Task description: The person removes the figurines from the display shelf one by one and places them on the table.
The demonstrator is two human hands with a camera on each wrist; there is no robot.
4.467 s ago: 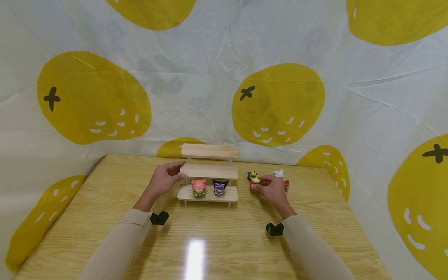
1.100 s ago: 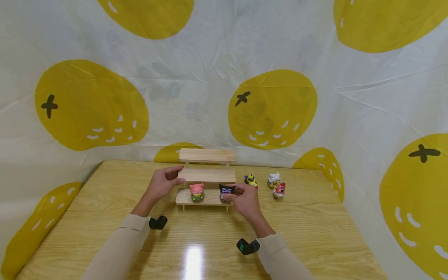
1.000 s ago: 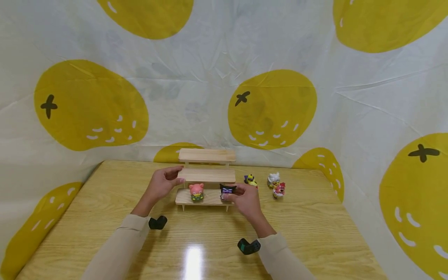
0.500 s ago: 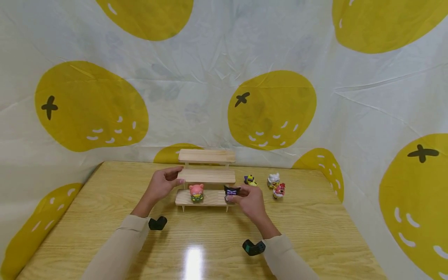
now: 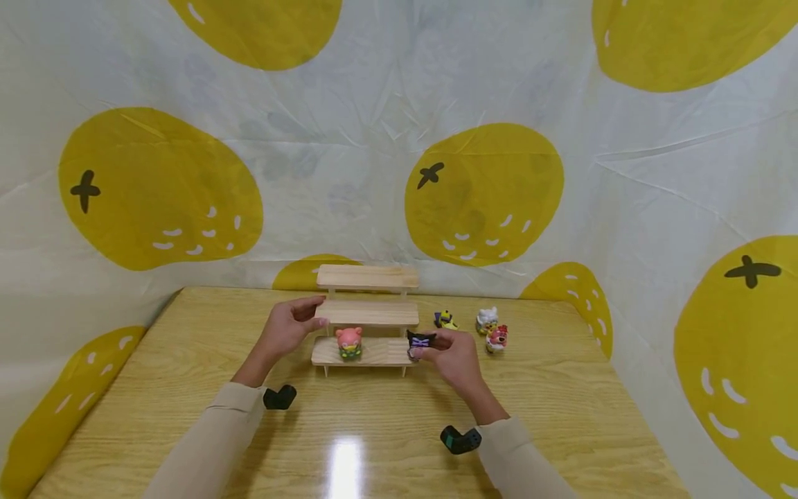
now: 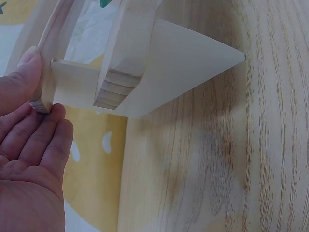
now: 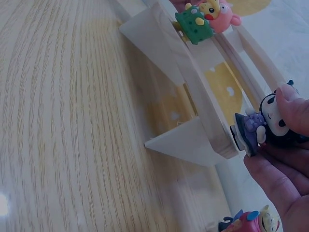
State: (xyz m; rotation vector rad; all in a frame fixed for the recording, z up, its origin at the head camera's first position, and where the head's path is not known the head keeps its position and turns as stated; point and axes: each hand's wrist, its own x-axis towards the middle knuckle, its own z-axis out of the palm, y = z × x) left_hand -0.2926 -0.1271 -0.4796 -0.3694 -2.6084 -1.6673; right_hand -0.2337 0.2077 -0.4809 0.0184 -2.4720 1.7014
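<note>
A three-tier wooden display stand [image 5: 368,315] stands at the back of the table. My left hand [image 5: 291,331] grips the left end of its middle shelf [image 6: 46,92], thumb on one face and fingers on the other. At the right end of the bottom shelf [image 5: 380,353], my right hand [image 5: 455,357] pinches a figurine in a black horned hood with purple clothes [image 7: 270,116] between thumb and fingers. The figurine's base overlaps the shelf's end in the right wrist view. A pink figurine with a green lower part [image 5: 349,344] sits left of centre on that shelf.
Right of the stand, a yellow and blue figurine [image 5: 445,320] stands on the wooden table [image 5: 249,450], partly behind my right hand. Farther right are a white-topped figurine [image 5: 487,320] and a red and pink one [image 5: 497,339]. A fruit-print cloth [image 5: 349,201] hangs behind.
My right hand has gone from the yellow and blue figurine to the black-hooded figurine and shifted it right to the bottom shelf's end. My left hand keeps its grip on the stand.
</note>
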